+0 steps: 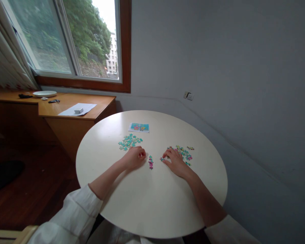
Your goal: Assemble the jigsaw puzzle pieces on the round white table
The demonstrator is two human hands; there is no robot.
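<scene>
A: Left hand (135, 157), quick?
B: Over the table (152, 206), left of the joined strip (151, 162). Fingers curled in towards the thumb, making a loop. Can't tell whether the tips meet or have anything between them.
A: Right hand (176, 163)?
B: Grip closed on a small puzzle piece (162, 159), thumb and index finger at it. Print on it too small to read. Palm faces down, rest of the hand at the near-left edge of the mixed pile (185, 154).
A: And the strip?
B: Between the two hands, touching neither. Few pieces, pink with teal at the ends, running away from the person.
A: Piles?
B: Two. Mostly teal pieces (128, 141) just beyond the left hand, spread loosely. Mixed pile on the right: yellow, pink, teal, part of it hidden by the right hand. One loose piece (190, 148) lies just beside it, on the far right.
A: Anything at the back?
B: Picture card (139, 127), flat, past the teal pieces. Teal background, a pink figure and a yellow one.
A: Surroundings, then done.
B: Wooden side table (106, 105) at the left, under the window (91, 37). Has a white plate (45, 93), plus a sheet of paper (87, 107) with a little white box (78, 110) on it. Wall socket (188, 96) beyond the round table.
</scene>
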